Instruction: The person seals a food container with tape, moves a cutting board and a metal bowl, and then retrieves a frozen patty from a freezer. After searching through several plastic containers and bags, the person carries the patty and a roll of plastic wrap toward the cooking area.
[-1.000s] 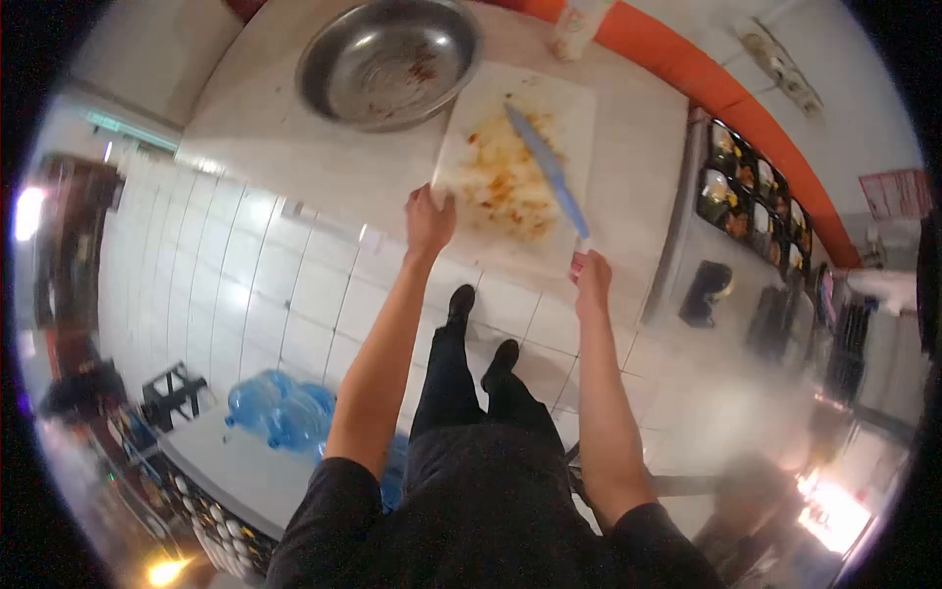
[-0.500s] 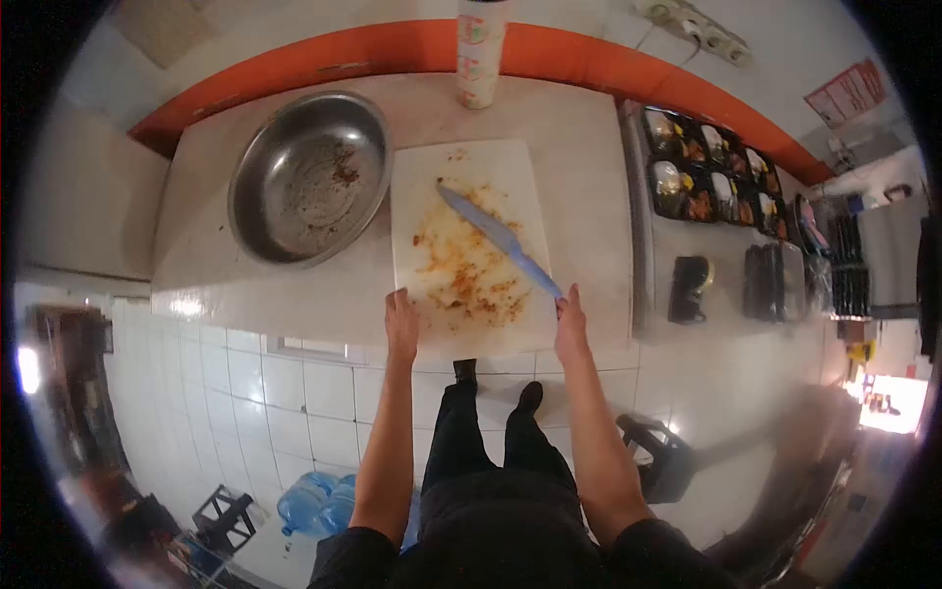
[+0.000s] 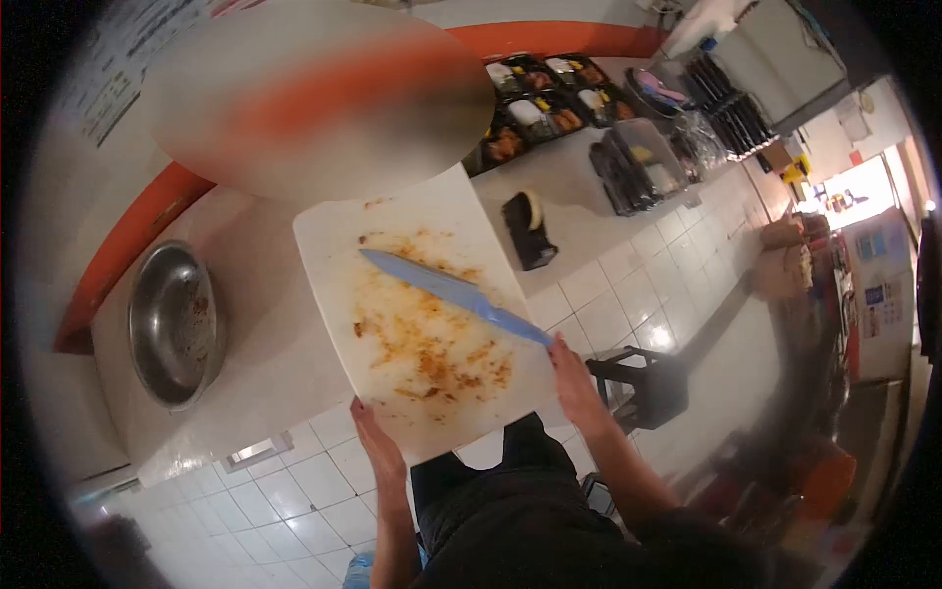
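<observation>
A food-smeared cutting board is held between both hands, a blue knife lying slantwise on it. The left hand is closed on its left edge; the right hand clasps the right edge, beside the handle's end. Left of the grip, a metal basin sits on the counter; ahead, filled meal trays.

No legible text; wall sheet perhaps printed, too blurred to read.
</observation>
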A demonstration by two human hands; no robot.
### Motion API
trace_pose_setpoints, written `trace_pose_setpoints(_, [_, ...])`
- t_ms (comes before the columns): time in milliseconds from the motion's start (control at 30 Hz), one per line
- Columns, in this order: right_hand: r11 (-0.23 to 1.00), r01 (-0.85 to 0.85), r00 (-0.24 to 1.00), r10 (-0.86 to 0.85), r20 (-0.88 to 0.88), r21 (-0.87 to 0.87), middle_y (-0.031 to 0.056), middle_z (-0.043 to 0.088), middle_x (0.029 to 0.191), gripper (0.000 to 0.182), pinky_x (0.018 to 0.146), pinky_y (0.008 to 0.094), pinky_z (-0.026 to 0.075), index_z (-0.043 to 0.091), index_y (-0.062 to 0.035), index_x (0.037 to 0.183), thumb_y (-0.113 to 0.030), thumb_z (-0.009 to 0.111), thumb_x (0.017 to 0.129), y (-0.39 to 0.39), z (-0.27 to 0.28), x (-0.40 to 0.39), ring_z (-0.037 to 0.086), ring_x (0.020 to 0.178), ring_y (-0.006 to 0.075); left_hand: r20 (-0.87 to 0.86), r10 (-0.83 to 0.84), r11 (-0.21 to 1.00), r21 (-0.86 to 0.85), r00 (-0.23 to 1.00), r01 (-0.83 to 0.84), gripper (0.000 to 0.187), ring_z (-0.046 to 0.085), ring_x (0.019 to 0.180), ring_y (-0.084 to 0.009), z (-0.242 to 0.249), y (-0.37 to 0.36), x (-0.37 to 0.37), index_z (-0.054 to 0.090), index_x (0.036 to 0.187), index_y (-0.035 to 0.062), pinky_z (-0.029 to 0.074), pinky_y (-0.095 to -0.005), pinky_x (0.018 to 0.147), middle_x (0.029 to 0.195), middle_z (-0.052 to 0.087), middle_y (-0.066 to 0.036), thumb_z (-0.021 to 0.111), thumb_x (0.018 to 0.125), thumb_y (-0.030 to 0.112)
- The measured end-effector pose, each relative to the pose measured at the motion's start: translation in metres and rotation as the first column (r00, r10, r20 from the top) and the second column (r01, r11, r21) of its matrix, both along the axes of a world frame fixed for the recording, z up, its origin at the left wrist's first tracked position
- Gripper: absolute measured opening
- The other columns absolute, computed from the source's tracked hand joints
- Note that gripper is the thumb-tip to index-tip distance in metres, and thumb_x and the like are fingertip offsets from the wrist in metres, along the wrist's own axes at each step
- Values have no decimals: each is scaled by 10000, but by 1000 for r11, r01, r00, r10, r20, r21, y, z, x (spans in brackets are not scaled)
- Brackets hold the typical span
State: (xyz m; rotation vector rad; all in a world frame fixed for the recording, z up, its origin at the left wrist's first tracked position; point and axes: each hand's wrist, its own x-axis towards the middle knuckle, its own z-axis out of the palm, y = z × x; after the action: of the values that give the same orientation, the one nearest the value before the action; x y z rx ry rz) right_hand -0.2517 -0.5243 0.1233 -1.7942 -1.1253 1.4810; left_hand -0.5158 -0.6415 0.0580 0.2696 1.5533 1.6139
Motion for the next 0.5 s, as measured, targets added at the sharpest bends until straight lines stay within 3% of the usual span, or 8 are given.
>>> trace_pose_setpoints(67, [999, -47, 995, 45, 86, 26, 191, 678, 1111, 683, 968, 364, 447, 602, 80, 1223, -513, 302, 1067, -10, 12, -6, 626, 1045, 274, -30, -94, 994, 53, 995, 95, 487, 482, 1212, -223, -10, -5, -10, 406, 1402, 9, 390, -376, 1051, 1313, 497, -124, 367, 1039, 332])
trace_pose_setpoints(133, [992, -95, 895, 48, 444, 84, 210, 677, 1128, 662, 965, 399, 454, 591, 84, 1218, -472, 259, 1082, -21, 10, -8, 639, 1045, 322, -30, -145, 988, 46, 989, 146, 457, 471, 1203, -214, -31, -10, -23, 408, 1390, 1, 377, -366, 1054, 1282, 502, -115, 372, 1041, 293])
trace_pose_setpoints(200, [999, -4, 939, -14, 344, 51, 178, 671, 1125, 685, 966, 381, 445, 602, 92, 1211, -507, 301, 1071, -25, 5, -14, 608, 1052, 263, 96, -162, 980, 129, 982, 149, 441, 463, 1197, -219, -36, -11, -31, 418, 1378, -2, 358, -364, 1065, 1265, 500, -116, 380, 1040, 278])
trace_pose_setpoints(233, [995, 96, 965, -97, 245, 17, 145, 665, 1122, 711, 967, 362, 436, 614, 100, 1205, -541, 342, 1061, -24, 6, -17, 576, 1059, 204, 6, -194, 978, 82, 981, 193, 439, 457, 1203, -219, -45, -8, -37, 421, 1373, -12, 346, -361, 1071, 1278, 491, -124, 382, 1041, 273])
trace_pose_setpoints(267, [996, 88, 968, -85, 235, -1, 145, 665, 1122, 711, 967, 362, 436, 614, 100, 1205, -541, 342, 1061, -25, 4, -23, 576, 1059, 204, -3, -186, 980, 64, 982, 186, 439, 457, 1203, -219, -57, -11, -42, 421, 1373, -12, 346, -361, 1071, 1278, 491, -124, 382, 1041, 273])
trace_pose_setpoints(367, [980, 196, 979, -195, -52, 23, 100, 684, 1011, 659, 858, 327, 481, 640, 82, 1147, -517, 380, 1062, -26, 6, -41, 603, 893, 163, -15, -251, 967, -55, 968, 250, 447, 465, 1180, -235, -52, -2, -54, 419, 1366, -32, 342, -355, 1063, 1262, 496, -149, 393, 1038, 271])
trace_pose_setpoints(433, [976, 213, 977, -213, 17, 38, 93, 682, 1007, 643, 846, 315, 478, 648, 70, 1141, -509, 380, 1064, -26, 23, -61, 597, 883, 154, -196, -347, 938, -68, 917, 340, 450, 480, 1146, -260, -11, 7, -57, 413, 1360, -49, 350, -354, 1045, 1231, 510, -174, 403, 1033, 259])
trace_pose_setpoints(500, [961, 266, 957, -272, 100, 76, 87, 680, 1003, 627, 834, 303, 474, 656, 57, 1134, -502, 380, 1067, -27, 19, -61, 591, 872, 145, -191, -342, 939, -37, 920, 342, 439, 478, 1149, -257, -25, 10, -57, 412, 1359, -44, 349, -357, 1047, 1238, 507, -169, 396, 1035, 251])
